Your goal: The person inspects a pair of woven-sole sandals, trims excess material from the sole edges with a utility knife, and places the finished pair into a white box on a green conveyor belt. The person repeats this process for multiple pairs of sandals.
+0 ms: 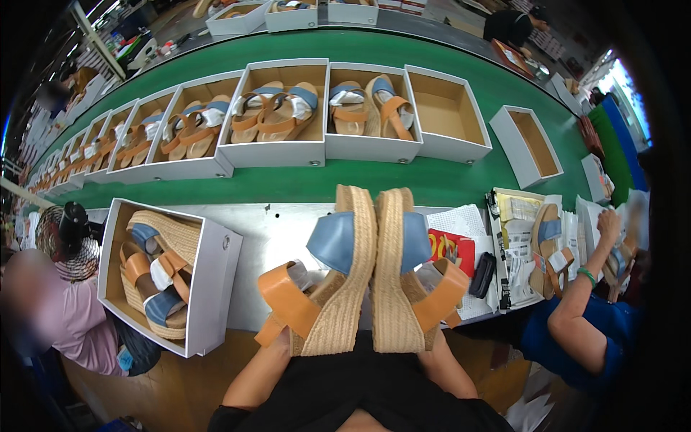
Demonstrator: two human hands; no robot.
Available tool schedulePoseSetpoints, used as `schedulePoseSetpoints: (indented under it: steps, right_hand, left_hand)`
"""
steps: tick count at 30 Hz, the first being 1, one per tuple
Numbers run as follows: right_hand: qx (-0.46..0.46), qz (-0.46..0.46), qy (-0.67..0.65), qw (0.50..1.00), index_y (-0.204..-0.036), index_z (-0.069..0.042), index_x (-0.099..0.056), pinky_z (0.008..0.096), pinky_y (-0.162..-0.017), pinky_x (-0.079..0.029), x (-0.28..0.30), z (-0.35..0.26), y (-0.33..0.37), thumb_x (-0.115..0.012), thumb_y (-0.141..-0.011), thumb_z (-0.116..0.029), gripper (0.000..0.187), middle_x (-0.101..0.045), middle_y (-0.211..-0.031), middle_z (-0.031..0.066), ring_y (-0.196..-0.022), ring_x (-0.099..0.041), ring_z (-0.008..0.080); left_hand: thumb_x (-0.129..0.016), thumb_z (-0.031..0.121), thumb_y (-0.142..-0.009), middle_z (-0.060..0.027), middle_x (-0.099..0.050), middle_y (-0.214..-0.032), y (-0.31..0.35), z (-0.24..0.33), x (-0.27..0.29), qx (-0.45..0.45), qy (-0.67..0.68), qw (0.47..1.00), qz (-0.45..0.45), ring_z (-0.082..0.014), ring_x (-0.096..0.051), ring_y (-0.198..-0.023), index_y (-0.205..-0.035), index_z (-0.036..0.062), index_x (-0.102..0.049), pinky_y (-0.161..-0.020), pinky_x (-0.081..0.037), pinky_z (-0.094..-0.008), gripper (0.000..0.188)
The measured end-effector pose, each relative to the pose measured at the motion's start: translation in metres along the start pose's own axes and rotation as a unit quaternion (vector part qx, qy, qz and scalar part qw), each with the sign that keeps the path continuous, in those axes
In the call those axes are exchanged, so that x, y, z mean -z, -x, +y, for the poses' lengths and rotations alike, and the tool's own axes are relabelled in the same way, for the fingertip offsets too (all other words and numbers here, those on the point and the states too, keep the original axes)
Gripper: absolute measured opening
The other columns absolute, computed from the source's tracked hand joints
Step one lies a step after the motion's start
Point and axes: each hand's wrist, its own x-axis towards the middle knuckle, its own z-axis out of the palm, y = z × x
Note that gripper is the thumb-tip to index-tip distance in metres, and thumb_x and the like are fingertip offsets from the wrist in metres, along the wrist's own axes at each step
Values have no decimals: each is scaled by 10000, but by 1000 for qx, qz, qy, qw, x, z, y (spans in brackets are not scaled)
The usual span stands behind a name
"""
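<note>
Two wedge sandals are held up side by side, soles facing each other: the left wedge sandal (353,252) and the right wedge sandal (396,266). Each has a blue toe strap, a tan ankle strap and a woven rope-like wedge. My left hand (281,341) grips the left one from behind, its fingers mostly hidden by the straps and heel. Likewise my right hand (435,343) holds the right one, with its fingers out of sight. White paper stuffing shows inside the straps. At the left, a white shoe box (216,281) stands tilted with another pair of such sandals inside.
A row of open boxes with sandals (277,153) lines the green conveyor belt (273,180). Two boxes there, including a narrow box (543,176), hold nothing. A red packet (453,248) and black case (484,275) lie on papers at right. Co-workers sit on both sides.
</note>
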Motion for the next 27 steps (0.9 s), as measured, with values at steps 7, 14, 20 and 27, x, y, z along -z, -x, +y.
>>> schedulePoseSetpoints:
  steps: [7,14,20,27]
  right_hand:
    - [-41,5,29,999,-1485,11,-350,559,-1017,-492,-32,-10,16,-643,-898,-499,831,-468,-1408,310,-1232,-544,468]
    - [-26,25,15,999,-1487,17,-342,572,-1019,-476,-1,-18,23,-560,-933,-541,817,-452,-1415,311,-1230,-536,474]
    - [144,-3,240,960,-1474,18,-372,414,-1031,-471,51,-47,51,-533,-993,-388,649,-501,-1409,192,-1240,-552,290]
    - [116,-170,187,961,-1485,10,-362,350,-1065,-429,-13,-22,-1,-474,-1039,-308,560,-506,-1421,137,-1272,-526,228]
  left_hand:
    - [-561,684,-857,-316,-508,-1339,10,26,4,144,43,988,-26,-532,-568,-1151,-1470,61,-414,-903,-502,-691,887]
    - [-551,619,-903,-336,-524,-1314,11,17,-18,176,187,961,-101,-535,-594,-1113,-1452,39,-432,-885,-528,-665,807]
    - [-571,508,-950,-241,-527,-1358,32,43,-1,-27,-162,986,-26,-373,-564,-1212,-1468,26,-392,-993,-491,-515,730]
    - [-624,400,-957,-148,-509,-1416,23,37,-14,-117,-138,980,-78,-259,-510,-1288,-1506,30,-334,-1075,-418,-410,723]
